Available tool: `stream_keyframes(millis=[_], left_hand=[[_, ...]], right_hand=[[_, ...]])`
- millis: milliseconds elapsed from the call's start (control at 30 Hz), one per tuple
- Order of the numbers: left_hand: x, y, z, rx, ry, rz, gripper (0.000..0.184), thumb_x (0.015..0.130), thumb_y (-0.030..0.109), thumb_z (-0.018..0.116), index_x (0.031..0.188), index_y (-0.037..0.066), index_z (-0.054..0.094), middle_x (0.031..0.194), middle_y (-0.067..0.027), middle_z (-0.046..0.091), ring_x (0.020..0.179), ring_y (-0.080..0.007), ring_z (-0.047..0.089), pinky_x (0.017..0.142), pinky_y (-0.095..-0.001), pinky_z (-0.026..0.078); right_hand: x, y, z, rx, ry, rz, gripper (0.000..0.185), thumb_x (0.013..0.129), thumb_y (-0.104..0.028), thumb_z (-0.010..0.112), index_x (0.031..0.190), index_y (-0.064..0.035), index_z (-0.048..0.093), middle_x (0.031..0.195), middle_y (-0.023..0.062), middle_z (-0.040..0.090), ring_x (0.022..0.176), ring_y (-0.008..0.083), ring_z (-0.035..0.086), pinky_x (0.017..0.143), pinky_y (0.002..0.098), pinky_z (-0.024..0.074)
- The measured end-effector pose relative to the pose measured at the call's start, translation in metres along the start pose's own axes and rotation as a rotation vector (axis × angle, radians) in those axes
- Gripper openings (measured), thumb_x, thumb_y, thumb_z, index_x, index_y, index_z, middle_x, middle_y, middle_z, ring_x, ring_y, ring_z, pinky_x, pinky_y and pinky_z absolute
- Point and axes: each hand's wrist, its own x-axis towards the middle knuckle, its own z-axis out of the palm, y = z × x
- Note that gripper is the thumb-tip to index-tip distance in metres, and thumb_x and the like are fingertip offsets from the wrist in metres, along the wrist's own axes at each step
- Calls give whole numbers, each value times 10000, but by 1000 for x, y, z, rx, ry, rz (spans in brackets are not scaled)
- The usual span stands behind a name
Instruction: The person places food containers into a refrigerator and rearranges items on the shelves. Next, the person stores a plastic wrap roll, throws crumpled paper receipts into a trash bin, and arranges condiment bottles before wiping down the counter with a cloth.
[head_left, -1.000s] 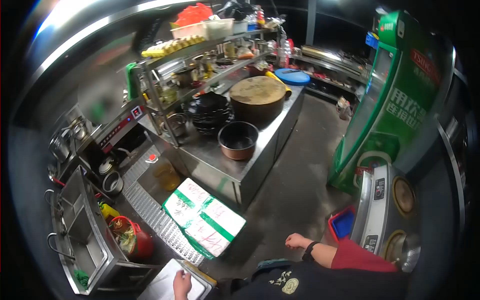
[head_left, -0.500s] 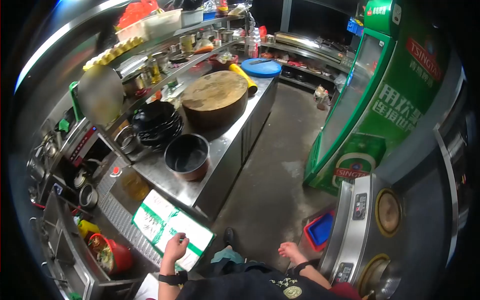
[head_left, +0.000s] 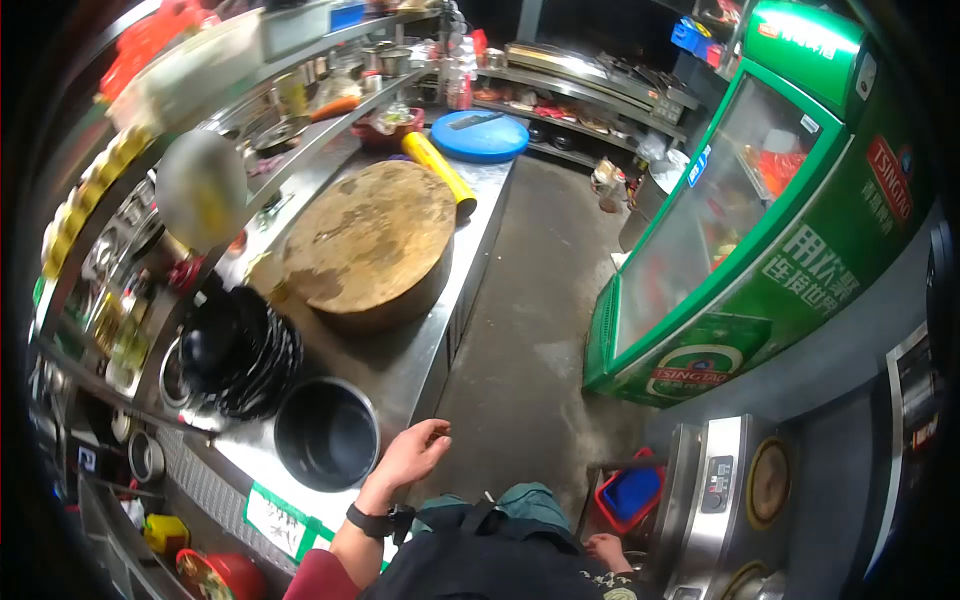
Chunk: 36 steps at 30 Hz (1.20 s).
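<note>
My left hand (head_left: pixel 416 454) hangs in the air just right of a round dark-lined pot (head_left: pixel 328 434), its fingers loosely stretched out with nothing held. Low at the right, my right hand (head_left: pixel 606 552) is partly cut off by my body; its fingers look relaxed and empty, near a red basin with a blue tray (head_left: pixel 632 494). The pot stands on the steel counter (head_left: pixel 405 370). Beside it are a stack of black bowls (head_left: pixel 240 350) and a thick round wooden chopping block (head_left: pixel 370 240). A white and green box (head_left: pixel 275 520) lies below the counter's near end.
Farther along the counter are a yellow cylinder (head_left: pixel 440 172) and a blue round lid (head_left: pixel 480 135). A green glass-door fridge (head_left: pixel 720 220) stands on the right, with a steel cooker (head_left: pixel 728 490) nearer me. The grey floor (head_left: pixel 525 300) runs between them. Loaded shelves (head_left: pixel 300 135) overhang the counter.
My view has moved forward and closer to the counter. My left hand has gone from over the white and green box to beside the pot; my right hand has dropped closer to my body.
</note>
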Motion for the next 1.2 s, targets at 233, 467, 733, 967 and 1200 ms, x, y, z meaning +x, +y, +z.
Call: stream_keyframes(millis=[233,467,733,967,1200], left_hand=[[156,21,13,-85,-181,-69,324,923,199,553,1196,26,543,1097,-58,626,997,-127,566,866,-278,452],[280,52,15,-56,-118,-137,320,920,169,544,1206,24,536,1111,-54,617,1010,-130,559,893,-288,445],[331,79,-26,-146,165,-223,279,932,146,527,1183,24,540,1117,-56,616,1054,-137,548,922,-289,428],[371,54,-51,-155,371,-322,265,927,90,531,1179,8,535,1083,-48,624,957,-99,584,836,-248,468],[402,70,-55,-191,357,-486,277,903,64,556,1168,-17,536,1090,-81,633,963,-118,596,851,-255,468]], right_hand=[[62,-62,-12,-404,-37,-130,186,780,-176,641,862,-34,729,833,75,707,793,127,647,763,269,497],[175,-334,24,39,-360,-180,192,869,-238,565,784,-86,646,696,17,627,573,103,550,506,251,413],[170,-709,250,351,-1131,-201,576,905,-277,550,1380,-21,349,1409,144,408,1299,244,388,1042,386,325],[162,-796,424,730,-923,173,441,914,-272,516,1269,-30,419,1387,120,419,1264,248,390,1037,422,308],[177,-817,453,831,-1041,428,364,851,-255,618,1194,-213,502,1264,37,529,1188,220,431,951,512,237]])
